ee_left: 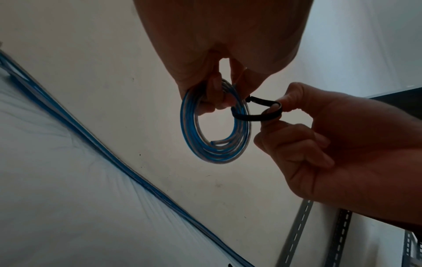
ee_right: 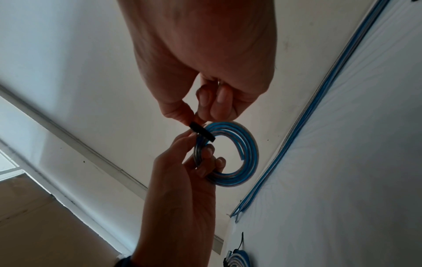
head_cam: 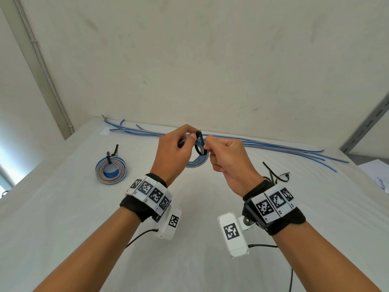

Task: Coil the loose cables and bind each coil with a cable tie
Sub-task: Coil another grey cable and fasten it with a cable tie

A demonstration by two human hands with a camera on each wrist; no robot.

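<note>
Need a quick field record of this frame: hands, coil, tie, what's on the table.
left hand: holds the coil in hand off the table
right hand: pinches the black cable tie
tie state: looped around the coil, loop slack
finished coil: on the table, at the left, tied
loose cables: straight, along the far edge by the wall
spare ties: on the table near the right wrist
</note>
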